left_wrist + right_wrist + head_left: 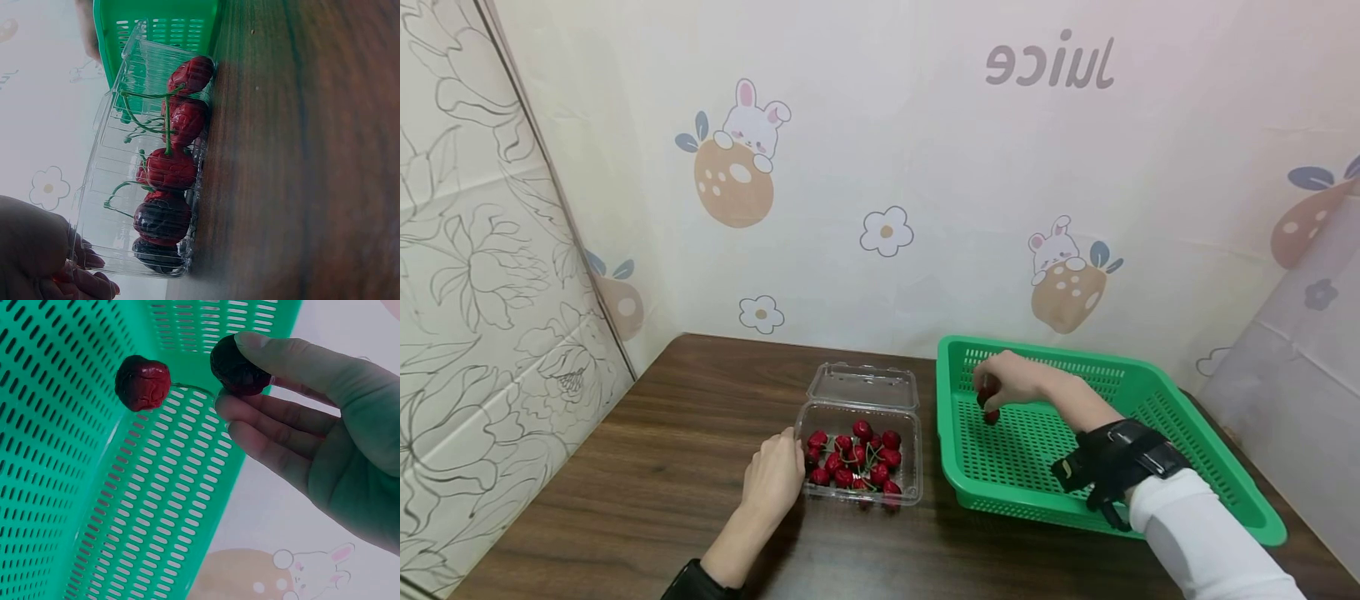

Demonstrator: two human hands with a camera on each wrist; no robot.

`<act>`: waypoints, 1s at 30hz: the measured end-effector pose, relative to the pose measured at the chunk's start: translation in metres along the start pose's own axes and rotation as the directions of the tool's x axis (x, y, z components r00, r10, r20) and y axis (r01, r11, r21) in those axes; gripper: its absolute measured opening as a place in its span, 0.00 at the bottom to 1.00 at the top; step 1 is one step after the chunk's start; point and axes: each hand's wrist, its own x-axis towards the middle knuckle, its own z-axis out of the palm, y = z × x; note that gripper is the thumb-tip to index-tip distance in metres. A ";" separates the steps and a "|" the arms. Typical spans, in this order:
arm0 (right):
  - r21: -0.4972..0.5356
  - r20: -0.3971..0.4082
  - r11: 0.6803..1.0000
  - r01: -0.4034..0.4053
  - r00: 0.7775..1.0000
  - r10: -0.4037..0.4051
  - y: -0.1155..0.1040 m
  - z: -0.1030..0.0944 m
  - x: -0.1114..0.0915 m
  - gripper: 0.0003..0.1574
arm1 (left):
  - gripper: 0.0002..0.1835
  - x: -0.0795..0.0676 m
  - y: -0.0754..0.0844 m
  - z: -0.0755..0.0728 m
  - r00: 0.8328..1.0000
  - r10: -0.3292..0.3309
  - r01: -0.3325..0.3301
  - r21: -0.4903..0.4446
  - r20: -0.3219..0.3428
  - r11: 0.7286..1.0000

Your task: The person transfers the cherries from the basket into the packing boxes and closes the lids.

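Observation:
At the left side of a clear plastic clamshell box (857, 408), my left hand (775, 473) grips the rim, as the left wrist view also shows. Several red cherries (858, 454) with green stems lie inside the box, whose clear lid (865, 387) is folded back. Over the left part of a green slotted basket (1037, 497), my right hand (1017, 379) pinches a dark red cherry (240, 365) between thumb and fingers. A second cherry (142, 383) is just below it, its stem running toward the fingertips.
The box and basket stand side by side on a dark wooden table (647, 467). Behind them rises a wall covering (887, 125) with rabbit and fruit prints; a floral panel (497, 275) borders the left. A black wrist strap (1123, 462) hangs over the basket.

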 end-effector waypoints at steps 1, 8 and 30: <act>0.010 -0.008 1.000 -0.002 1.000 0.002 -0.001 -0.001 -0.002 0.11 | 0.10 0.000 0.000 0.000 1.000 0.001 -0.001 0.000 0.000 1.000; 0.021 -0.060 1.000 0.016 0.998 -0.014 -0.003 -0.009 -0.015 0.10 | 0.08 -0.001 0.001 -0.001 1.000 0.006 -0.006 -0.002 -0.005 1.000; -0.034 -0.277 0.998 0.047 0.959 -0.055 -0.032 -0.019 -0.039 0.10 | 0.05 -0.001 0.002 -0.002 1.000 0.008 -0.008 -0.013 0.000 1.000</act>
